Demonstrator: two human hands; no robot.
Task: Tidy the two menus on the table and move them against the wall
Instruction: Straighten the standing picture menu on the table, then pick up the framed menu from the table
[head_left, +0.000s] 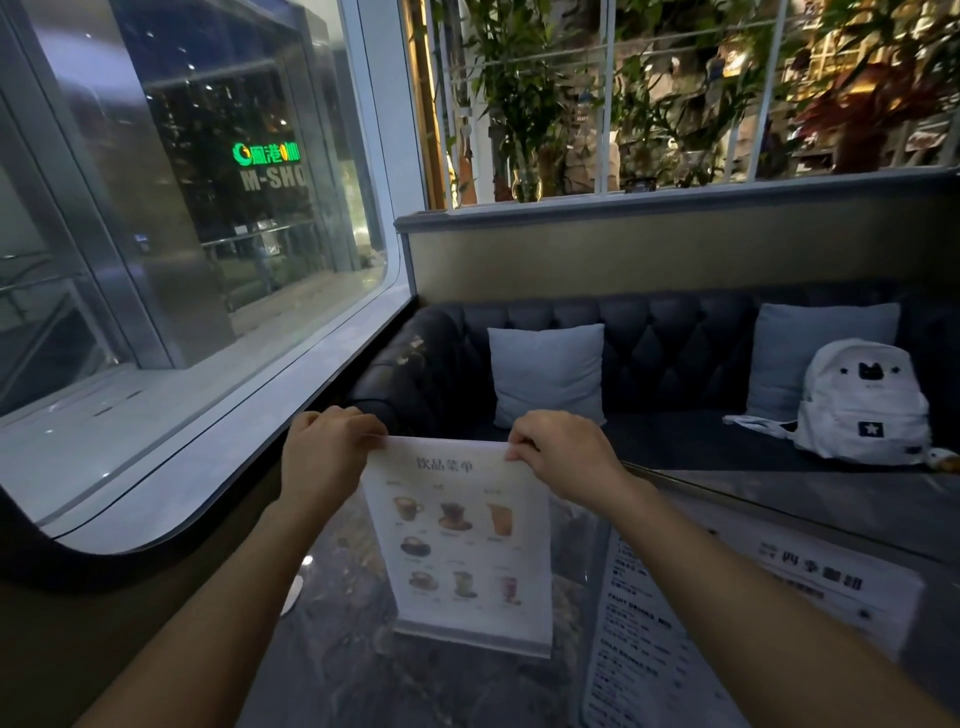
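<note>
A white drinks menu (467, 540) with pictures of cups stands upright in a clear stand on the dark marble table (332, 665). My left hand (324, 447) pinches its top left corner and my right hand (561, 452) pinches its top right corner. A second menu (639, 639), printed with lines of black text, lies flat on the table just to the right, partly under my right forearm. A third printed sheet (831, 587) lies farther right.
A large window with a white sill (218, 447) runs along the table's left side. Across the table a dark tufted sofa (675, 353) holds two pale blue cushions and a white backpack (862, 400).
</note>
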